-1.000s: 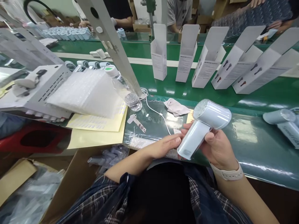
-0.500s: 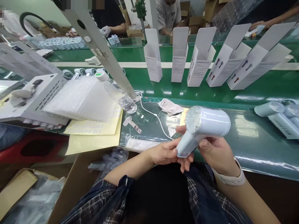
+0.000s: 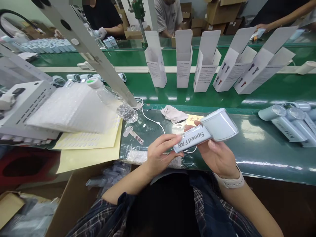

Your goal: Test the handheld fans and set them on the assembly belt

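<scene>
We hold a pale blue fan (image 3: 206,131) over the near edge of the bench (image 3: 266,148). Our right hand (image 3: 217,156) is wrapped around its handle from below, fingers curled shut on it, with the round head pointing away to the right. Our left hand (image 3: 160,153) is half open, fingertips resting on the butt end of the handle, where "Speed FAN" is printed.

The bench is glossy dark green. Just beyond the fan lie a grey cloth (image 3: 174,114) and a white cable (image 3: 153,120). Left of the fan a water bottle (image 3: 112,100) leans beside a stack of bubble wrap (image 3: 71,108) lying on yellow sheets (image 3: 91,144). Right of the fan more fans (image 3: 286,121) lie on their sides.

Behind the fan runs a green belt (image 3: 172,95) carrying five open white boxes (image 3: 184,59) upright in a row. Beyond the belt other people work at a second line, with brown cartons (image 3: 219,13) stacked behind them.
</scene>
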Action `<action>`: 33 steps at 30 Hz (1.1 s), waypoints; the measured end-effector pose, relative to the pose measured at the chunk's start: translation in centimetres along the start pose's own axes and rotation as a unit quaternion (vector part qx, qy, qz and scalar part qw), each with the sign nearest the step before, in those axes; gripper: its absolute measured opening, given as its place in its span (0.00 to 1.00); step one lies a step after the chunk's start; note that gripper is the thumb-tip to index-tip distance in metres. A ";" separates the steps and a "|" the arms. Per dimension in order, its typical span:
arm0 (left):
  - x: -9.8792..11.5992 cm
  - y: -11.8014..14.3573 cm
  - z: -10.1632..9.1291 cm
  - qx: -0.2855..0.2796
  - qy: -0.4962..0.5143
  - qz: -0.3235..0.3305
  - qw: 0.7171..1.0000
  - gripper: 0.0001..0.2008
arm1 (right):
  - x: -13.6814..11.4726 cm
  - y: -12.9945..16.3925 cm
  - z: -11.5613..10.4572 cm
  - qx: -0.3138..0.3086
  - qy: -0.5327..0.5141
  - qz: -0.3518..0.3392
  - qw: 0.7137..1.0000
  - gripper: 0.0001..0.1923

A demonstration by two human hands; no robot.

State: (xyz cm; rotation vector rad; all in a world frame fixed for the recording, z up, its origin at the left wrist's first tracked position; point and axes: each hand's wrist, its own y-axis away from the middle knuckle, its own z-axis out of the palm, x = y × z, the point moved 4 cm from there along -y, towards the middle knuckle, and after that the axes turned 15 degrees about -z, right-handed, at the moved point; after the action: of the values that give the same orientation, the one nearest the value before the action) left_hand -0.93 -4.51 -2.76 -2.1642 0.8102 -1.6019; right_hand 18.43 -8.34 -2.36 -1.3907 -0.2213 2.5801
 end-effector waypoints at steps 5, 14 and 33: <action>1.7 0.2 -0.4 0.032 -0.023 0.010 0.999 0.34 | 0.0 -0.1 -0.4 0.008 0.013 0.018 1.000 0.25; 2.5 0.4 0.0 0.057 0.003 -0.012 0.998 0.26 | -0.2 0.1 -0.4 0.013 0.023 0.019 0.999 0.23; 0.6 0.5 1.9 -0.212 0.129 -0.274 0.929 0.37 | 0.5 -0.5 0.4 0.026 0.068 -0.043 0.996 0.31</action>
State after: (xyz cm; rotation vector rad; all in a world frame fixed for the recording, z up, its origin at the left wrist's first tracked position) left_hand 0.89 -5.41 -3.17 -2.6957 0.7098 -2.1867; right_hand 17.93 -7.73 -2.40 -1.4958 -0.1885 2.3945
